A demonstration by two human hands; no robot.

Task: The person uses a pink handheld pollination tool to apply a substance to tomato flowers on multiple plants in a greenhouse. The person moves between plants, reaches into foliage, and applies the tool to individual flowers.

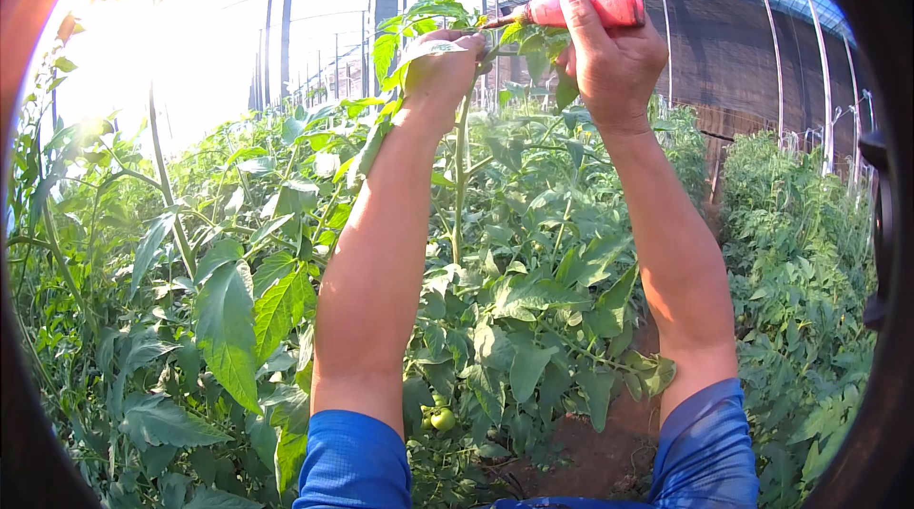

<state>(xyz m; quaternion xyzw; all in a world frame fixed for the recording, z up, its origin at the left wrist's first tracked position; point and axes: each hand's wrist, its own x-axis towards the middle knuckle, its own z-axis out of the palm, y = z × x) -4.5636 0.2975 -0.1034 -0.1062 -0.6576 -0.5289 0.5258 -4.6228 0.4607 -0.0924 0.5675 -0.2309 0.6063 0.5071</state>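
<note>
My right hand (620,73) is wrapped around a red squeeze bottle (607,0), held nearly level with its narrow dark tip (503,20) pointing left. That tip reaches the fingertips of my left hand (441,79), at the top of a tomato plant. There my left thumb and fingers close on a small part of the shoot; what exactly lies between them is too small to tell. The plant's green stem (460,180) runs down between my forearms. Leaves (428,12) surround my left fingers, and one lies across the back of that hand.
Dense tomato foliage (514,295) fills the space before me, with green tomatoes (443,418) low down. Brown soil (600,448) shows below. Another plant row (792,266) grows at right. Behind stand a grey post (386,2), thin poles and a dark netting wall (735,52). Sun glare washes out the upper left.
</note>
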